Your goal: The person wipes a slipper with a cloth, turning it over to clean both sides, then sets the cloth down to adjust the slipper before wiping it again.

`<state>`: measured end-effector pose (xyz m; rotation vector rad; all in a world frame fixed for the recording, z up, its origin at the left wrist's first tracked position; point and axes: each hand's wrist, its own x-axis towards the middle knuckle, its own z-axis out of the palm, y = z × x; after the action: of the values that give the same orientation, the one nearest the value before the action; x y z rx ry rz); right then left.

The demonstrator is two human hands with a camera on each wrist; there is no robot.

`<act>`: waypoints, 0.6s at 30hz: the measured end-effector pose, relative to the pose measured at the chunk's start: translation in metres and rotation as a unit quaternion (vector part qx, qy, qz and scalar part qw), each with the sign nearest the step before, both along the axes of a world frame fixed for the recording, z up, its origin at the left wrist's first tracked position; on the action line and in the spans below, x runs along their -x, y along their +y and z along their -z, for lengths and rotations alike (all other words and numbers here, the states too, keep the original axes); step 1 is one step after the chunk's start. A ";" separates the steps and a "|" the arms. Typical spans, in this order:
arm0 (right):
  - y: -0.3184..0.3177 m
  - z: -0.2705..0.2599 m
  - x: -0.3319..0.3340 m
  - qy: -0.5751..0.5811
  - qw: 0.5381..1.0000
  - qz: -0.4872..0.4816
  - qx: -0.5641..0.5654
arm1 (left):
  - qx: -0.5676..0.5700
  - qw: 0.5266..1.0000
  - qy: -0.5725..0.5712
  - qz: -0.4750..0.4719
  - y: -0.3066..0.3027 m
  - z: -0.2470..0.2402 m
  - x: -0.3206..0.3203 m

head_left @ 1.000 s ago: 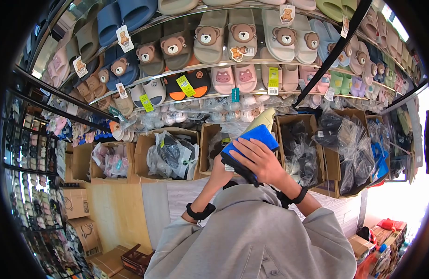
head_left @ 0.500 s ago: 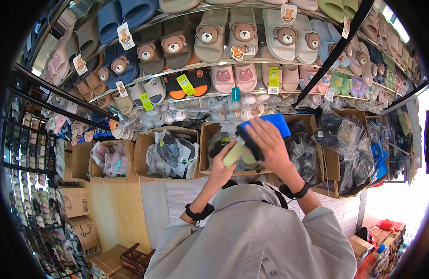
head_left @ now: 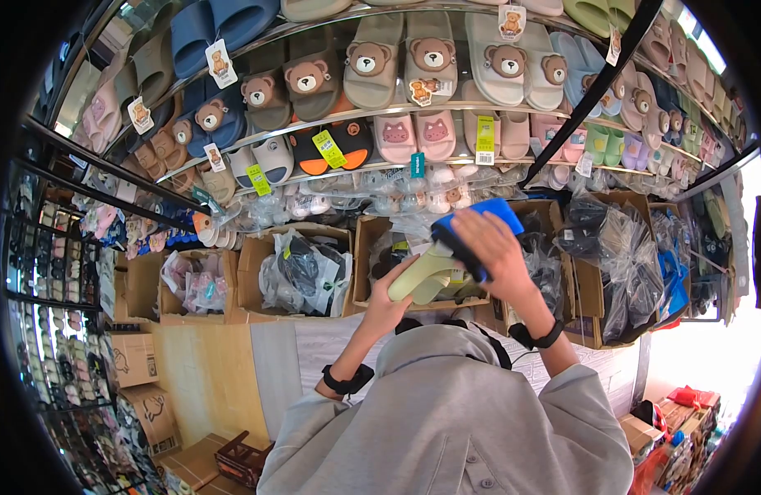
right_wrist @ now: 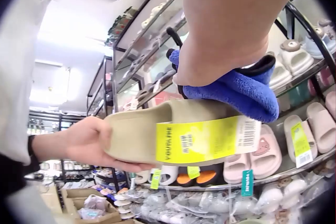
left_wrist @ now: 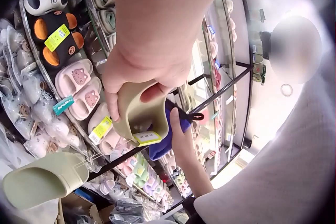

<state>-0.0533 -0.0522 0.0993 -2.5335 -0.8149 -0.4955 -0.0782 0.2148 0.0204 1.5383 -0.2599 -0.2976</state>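
Note:
My left hand [head_left: 390, 299] grips a pale green slide slipper [head_left: 420, 279] by its heel end. A yellow-green label [right_wrist: 210, 141] hangs along its side in the right wrist view. A matching slipper [left_wrist: 42, 181] dangles beside it on thin clear strings in the left wrist view. My right hand [head_left: 498, 257] holds a fuzzy blue cloth [head_left: 504, 214] with a black edge and black loop, fingers laid over it, thumb on its near side. The cloth lies against the strap end of the slipper. Part of the cloth is hidden under the right hand.
Shelves of slippers [head_left: 372, 62] with hanging tags rise in front. Below them stands a row of open cardboard boxes [head_left: 240, 293] with bagged goods. A dark slanted shelf post [head_left: 591, 95] crosses at right. Closed cartons [head_left: 133, 360] are stacked at lower left.
The slipper has swung from pointing away to lying lower between the hands, its heel toward me at the left hand. The right hand with the cloth has shifted right and slightly forward.

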 end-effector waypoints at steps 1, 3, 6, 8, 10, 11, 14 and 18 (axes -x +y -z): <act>-0.008 0.007 -0.007 -0.013 0.999 0.024 -0.022 | 0.003 1.000 0.013 0.001 0.002 -0.002 0.002; -0.023 0.023 -0.019 -0.013 0.996 0.073 -0.056 | 0.008 1.000 0.025 0.002 0.002 -0.003 0.003; -0.018 0.033 -0.018 -0.030 0.992 0.088 -0.084 | 0.006 1.000 0.014 -0.002 0.001 -0.003 0.001; -0.004 0.031 -0.008 -0.048 0.995 0.054 -0.064 | -0.003 1.000 0.003 -0.007 -0.002 0.000 0.001; 0.012 0.029 0.005 -0.023 0.999 0.013 -0.046 | -0.003 1.000 -0.008 -0.015 -0.007 0.001 0.000; 0.021 0.032 0.011 -0.022 0.999 -0.007 -0.049 | -0.004 1.000 -0.013 -0.019 -0.009 0.001 -0.001; 0.036 0.036 0.028 -0.044 0.998 -0.046 -0.027 | -0.030 0.999 0.044 -0.011 -0.007 0.008 -0.003; 0.016 0.036 0.016 -0.071 0.996 -0.048 0.017 | -0.057 0.997 0.052 -0.028 -0.008 0.004 0.002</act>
<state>-0.0694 -0.0364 0.0636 -2.4974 -0.9993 -0.6422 -0.0798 0.2065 0.0163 1.6340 -0.1190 -0.3530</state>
